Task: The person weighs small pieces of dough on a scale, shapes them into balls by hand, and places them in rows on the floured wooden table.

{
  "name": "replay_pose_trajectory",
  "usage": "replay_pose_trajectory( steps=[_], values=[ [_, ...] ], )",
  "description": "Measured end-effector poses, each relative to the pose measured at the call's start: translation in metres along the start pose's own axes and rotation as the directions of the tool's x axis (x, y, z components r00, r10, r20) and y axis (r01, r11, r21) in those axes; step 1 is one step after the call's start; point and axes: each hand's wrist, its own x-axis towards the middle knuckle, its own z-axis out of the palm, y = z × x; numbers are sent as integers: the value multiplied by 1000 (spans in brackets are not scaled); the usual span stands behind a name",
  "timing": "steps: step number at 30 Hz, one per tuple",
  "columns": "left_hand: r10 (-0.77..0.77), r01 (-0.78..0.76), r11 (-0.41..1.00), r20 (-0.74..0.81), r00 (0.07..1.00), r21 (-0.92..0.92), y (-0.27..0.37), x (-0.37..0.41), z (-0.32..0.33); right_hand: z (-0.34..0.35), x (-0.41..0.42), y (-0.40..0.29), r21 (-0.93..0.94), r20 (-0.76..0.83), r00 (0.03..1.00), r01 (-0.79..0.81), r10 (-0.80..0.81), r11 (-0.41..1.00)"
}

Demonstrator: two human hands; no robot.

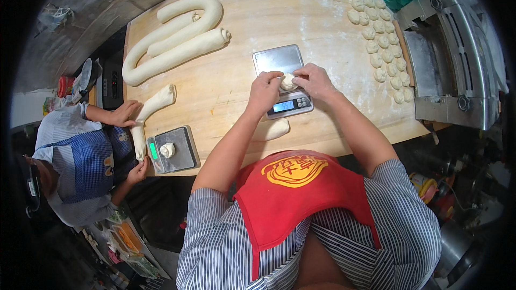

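Note:
A small lump of dough (288, 82) is pinched between the fingertips of both hands, over the near part of a digital kitchen scale (278, 59) with a steel platform and a lit display. My left hand (266, 90) holds the lump's left side, and my right hand (315, 81) its right side. Whether the lump rests on the scale or hangs just above it, I cannot tell. Below the scale lies a short dough roll (272, 129), partly hidden behind my left forearm.
Long coiled dough ropes (177, 58) lie at the back left. Several dough pieces (379, 27) line the right side, beside a metal dough-rolling machine (455, 56). At left, a co-worker's hands (125, 113) touch a dough strip (159, 98); another scale (177, 157) bears one lump.

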Motion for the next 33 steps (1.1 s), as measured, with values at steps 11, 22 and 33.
replay_pose_trajectory(
  steps=[11,22,33],
  values=[
    [162,-150,956,-30,986,251,-1,-3,7,-31,1,-18,897,181,982,-186,51,401],
    [-147,281,834,299,943,-475,40,-16,-9,-7,-23,-52,250,-174,966,229,-189,941],
    [-205,391,736,367,907,-552,45,-23,-15,-13,-27,-41,475,-71,985,173,-158,863]
  ],
)
